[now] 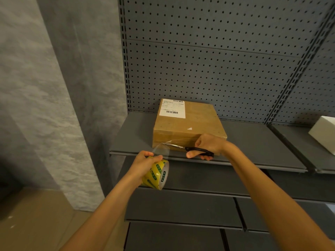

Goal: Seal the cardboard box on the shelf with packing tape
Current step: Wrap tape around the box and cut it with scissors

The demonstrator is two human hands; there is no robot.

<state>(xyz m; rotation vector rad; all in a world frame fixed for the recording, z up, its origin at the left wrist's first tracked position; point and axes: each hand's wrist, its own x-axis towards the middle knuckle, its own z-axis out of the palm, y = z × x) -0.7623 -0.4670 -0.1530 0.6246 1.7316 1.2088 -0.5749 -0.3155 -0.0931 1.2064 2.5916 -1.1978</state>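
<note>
Grey shelf before pegboard — left hand grips tape roll, right hand grips scissors.

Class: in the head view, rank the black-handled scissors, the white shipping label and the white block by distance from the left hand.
1. Black-handled scissors, just right of the left hand.
2. White shipping label, on the brown cardboard box's far left corner.
3. White block, far right shelf.

Barcodes on the box label; text illegible.
</note>
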